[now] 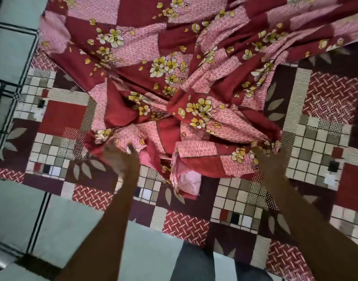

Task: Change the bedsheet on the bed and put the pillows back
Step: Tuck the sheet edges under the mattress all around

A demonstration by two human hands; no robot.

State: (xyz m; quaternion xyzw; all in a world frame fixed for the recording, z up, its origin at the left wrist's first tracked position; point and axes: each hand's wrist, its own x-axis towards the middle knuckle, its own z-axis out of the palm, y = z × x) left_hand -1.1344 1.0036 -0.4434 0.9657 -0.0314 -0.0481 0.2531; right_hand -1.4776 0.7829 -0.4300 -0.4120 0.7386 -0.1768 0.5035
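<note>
A pale grey-green tiled floor (pixel 11 47) fills the left side of the scene and runs along the near edge. Thin black double lines (pixel 39 220) cross the tiles, forming a grid at far left. At the near edge, right of centre, a dark grey trouser leg (pixel 194 264) stands on the floor. A dark blurred band (pixel 32 264) lies near left; what it is cannot be told.

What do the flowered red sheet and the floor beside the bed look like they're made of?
Flowered sheet: thin woven cloth, likely cotton, matte; it bunches into soft folds where the right hand grips it.
Floor: apparently pale glazed tile with dark border lines; faint sheen, though blur leaves this open.
</note>
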